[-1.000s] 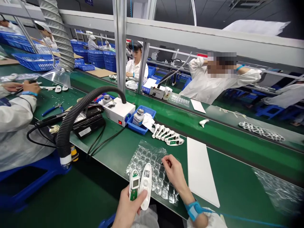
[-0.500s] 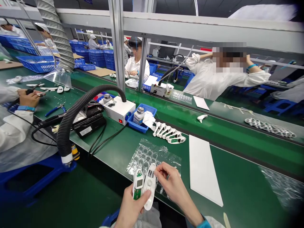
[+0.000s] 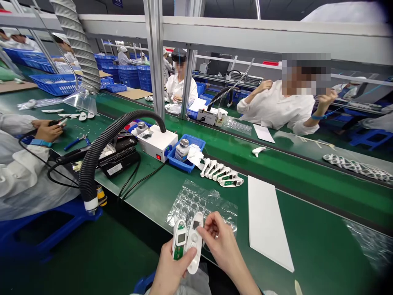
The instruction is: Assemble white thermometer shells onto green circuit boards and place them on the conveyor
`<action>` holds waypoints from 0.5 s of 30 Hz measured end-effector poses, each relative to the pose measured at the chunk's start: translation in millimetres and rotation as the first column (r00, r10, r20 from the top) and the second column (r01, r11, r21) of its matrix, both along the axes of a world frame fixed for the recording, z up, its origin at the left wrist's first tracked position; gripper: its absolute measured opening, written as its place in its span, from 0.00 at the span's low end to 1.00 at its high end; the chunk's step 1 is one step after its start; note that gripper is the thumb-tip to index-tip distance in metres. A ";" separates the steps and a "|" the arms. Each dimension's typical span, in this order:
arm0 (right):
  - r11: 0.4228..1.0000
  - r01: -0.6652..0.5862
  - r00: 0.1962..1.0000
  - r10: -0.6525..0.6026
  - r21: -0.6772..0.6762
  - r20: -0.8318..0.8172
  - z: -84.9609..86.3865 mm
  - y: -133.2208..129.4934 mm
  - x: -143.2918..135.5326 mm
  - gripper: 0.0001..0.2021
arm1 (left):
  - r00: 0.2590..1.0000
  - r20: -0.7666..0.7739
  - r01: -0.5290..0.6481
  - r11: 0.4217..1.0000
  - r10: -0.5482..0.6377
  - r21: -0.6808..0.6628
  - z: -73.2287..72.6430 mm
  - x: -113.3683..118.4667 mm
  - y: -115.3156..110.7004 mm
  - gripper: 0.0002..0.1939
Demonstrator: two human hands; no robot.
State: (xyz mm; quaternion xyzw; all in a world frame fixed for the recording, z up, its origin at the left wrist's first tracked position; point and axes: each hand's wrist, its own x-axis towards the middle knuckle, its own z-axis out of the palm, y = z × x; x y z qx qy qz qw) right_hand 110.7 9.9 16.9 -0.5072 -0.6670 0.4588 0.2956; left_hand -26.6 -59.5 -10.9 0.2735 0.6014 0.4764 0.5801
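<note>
My left hand holds two white shell halves side by side near the bench's front edge. One half carries a green circuit board with a small grey screen. The other, a white cover, has a window near its top and lies under my left thumb. My right hand is at the upper right edge of the cover, thumb and forefinger pinched near the window; whatever is between them is too small to make out. Behind both hands lies a clear plastic sheet with square frame-like shapes.
A row of white shells, a blue tray with a bottle, a white box and a black hose stand beyond. A white board lies right. A co-worker's hands work at left.
My right thumb and fingers have shifted slightly over the cover's window. Across the bench, a person has lowered their arms from their head. The view has shifted a little.
</note>
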 end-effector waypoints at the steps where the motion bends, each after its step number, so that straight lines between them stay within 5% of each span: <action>1: 1.000 -0.008 1.000 0.007 -0.019 -0.017 -1.9 -1.7 -2.2 0.10 | 1.000 -0.009 -0.012 1.000 0.012 0.006 1.4 -0.9 -1.2 0.20; 7: 0.983 0.054 0.946 -0.107 -0.177 -0.306 -6.1 -13.7 -31.9 0.15 | 0.994 -0.045 -0.099 0.995 0.100 0.034 0.9 -17.1 -12.3 0.17; 11: 0.923 -0.103 0.879 -0.090 -0.372 -0.467 -11.0 -29.5 -65.3 0.19 | 0.979 -0.061 -0.189 0.979 0.193 0.072 -4.5 -34.2 -24.8 0.15; 15: 0.885 -0.103 0.875 -0.136 -0.453 -0.464 -25.0 -42.9 -95.8 0.21 | 0.927 0.167 -0.351 0.933 0.335 0.079 -19.2 -70.8 -34.9 0.30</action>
